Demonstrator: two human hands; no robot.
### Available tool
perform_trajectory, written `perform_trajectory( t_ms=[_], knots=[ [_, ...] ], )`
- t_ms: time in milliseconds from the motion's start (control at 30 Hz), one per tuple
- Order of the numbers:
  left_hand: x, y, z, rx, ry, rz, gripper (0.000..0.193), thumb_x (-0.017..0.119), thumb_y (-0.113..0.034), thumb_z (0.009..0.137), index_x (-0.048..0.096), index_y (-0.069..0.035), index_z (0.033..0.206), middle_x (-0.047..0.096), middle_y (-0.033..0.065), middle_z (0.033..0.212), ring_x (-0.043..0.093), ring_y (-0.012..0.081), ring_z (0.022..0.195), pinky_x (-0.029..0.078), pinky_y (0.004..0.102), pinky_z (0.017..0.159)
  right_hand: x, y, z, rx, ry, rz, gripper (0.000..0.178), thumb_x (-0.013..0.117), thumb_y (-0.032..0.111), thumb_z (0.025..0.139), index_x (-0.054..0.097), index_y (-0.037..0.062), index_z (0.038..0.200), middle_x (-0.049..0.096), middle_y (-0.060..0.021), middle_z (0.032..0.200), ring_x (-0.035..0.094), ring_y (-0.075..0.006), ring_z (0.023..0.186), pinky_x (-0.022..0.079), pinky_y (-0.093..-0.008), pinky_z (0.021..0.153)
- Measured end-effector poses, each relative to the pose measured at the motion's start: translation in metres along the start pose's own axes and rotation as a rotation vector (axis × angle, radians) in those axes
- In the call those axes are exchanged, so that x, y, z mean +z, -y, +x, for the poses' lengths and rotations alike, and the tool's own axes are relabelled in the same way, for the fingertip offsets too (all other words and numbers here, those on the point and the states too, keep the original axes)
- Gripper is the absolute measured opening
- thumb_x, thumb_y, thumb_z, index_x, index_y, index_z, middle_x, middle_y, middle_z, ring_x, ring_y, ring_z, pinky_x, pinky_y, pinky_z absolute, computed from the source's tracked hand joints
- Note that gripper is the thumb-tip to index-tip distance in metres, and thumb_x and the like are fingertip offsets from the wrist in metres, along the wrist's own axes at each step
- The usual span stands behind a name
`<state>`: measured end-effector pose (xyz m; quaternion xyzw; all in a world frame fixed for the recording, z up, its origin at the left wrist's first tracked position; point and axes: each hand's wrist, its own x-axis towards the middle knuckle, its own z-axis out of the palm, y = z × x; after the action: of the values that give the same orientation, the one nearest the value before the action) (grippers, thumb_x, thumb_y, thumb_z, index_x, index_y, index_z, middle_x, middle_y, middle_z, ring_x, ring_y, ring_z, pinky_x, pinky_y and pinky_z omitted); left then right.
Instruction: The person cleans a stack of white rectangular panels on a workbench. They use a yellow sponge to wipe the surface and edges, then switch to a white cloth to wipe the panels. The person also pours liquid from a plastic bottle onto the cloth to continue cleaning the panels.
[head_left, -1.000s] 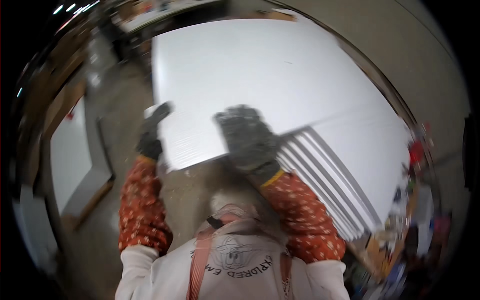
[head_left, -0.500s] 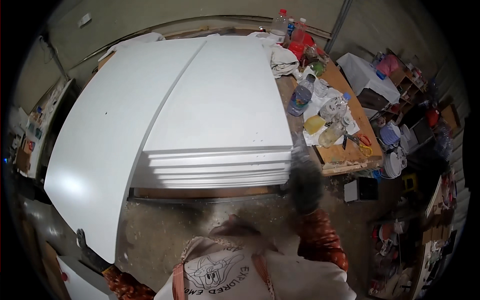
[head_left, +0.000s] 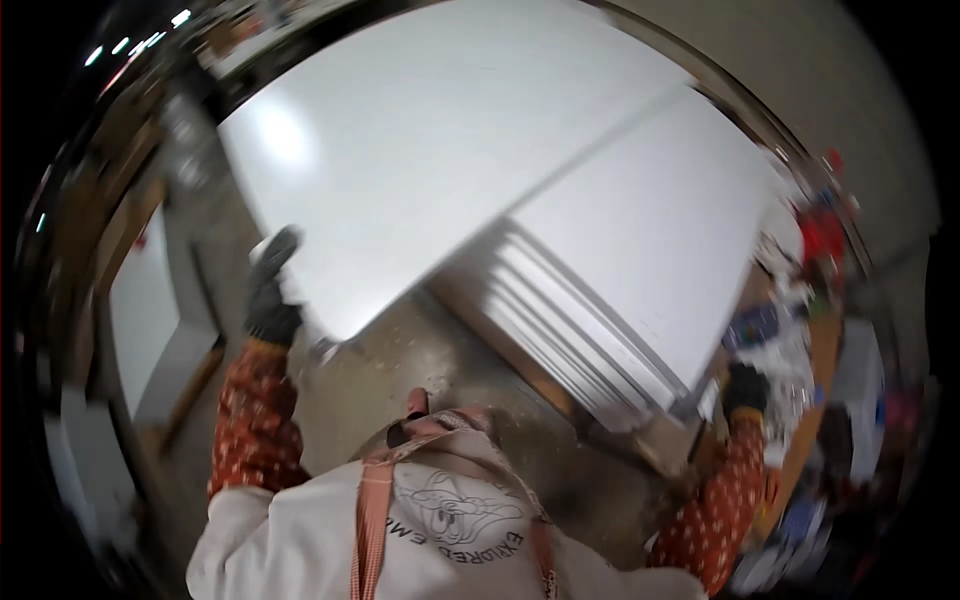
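A large white panel (head_left: 430,140) lies slanted across a stack of white panels (head_left: 640,230), its near left corner jutting past the stack. My left hand (head_left: 272,300), in a dark glove, grips this panel's left edge near that corner, with fingers closed over the rim. My right hand (head_left: 745,388), gloved too, is beside the near right corner of the stack, close to the bottles and papers on the wooden table. Motion blur smears its fingers, and I cannot make out whether it touches or holds anything.
A wooden table (head_left: 822,370) at the right carries a dark-labelled plastic bottle (head_left: 752,325) and other clutter. More white panels (head_left: 150,310) lean at the left. Concrete floor (head_left: 410,345) shows between me and the stack. A wall (head_left: 810,100) stands behind at the right.
The view has turned left, so the panels appear rotated. My left hand keeps to the panel's near left corner. My right hand has moved outward, toward the bottles, from the stack's near right corner.
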<state>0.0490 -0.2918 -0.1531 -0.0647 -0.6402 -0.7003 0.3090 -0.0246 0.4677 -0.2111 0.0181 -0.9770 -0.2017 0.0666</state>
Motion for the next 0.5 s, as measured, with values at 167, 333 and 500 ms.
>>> perform_trajectory(
  t_ms=[167,333,500],
  knots=[
    [-0.027,0.007,0.002,0.152,0.192,0.258,0.047,0.047,-0.031,0.094,0.053,0.006,0.122,0.054,0.0188,0.126,0.048,0.0274,0.121,0.035,0.0389,0.105,-0.104,0.038,-0.017,0.048,-0.089,-0.088,0.019,0.060,0.021,0.078,0.058,0.0074,0.092,0.059,-0.0127,0.090,0.057,-0.0321,0.083,0.044,-0.0436,0.075],
    [-0.008,-0.014,-0.004,-0.033,0.154,0.192,0.035,0.049,-0.022,0.093,0.057,0.001,0.119,0.058,0.0159,0.120,0.054,0.0234,0.113,0.042,0.0357,0.099,-0.197,0.085,-0.070,0.212,-0.579,0.499,0.042,0.065,0.024,0.077,0.055,0.0011,0.111,0.059,-0.0168,0.109,0.057,-0.0314,0.103,0.047,-0.0412,0.086],
    [-0.003,-0.008,0.002,0.183,0.281,0.422,0.031,0.052,-0.012,0.091,0.056,0.003,0.118,0.061,0.0153,0.114,0.062,0.0219,0.096,0.051,0.0332,0.085,-0.257,0.194,-0.103,0.240,-0.852,1.394,0.056,0.073,0.017,0.071,0.051,0.0012,0.120,0.059,-0.0147,0.112,0.057,-0.0268,0.107,0.045,-0.0379,0.092]
  ],
)
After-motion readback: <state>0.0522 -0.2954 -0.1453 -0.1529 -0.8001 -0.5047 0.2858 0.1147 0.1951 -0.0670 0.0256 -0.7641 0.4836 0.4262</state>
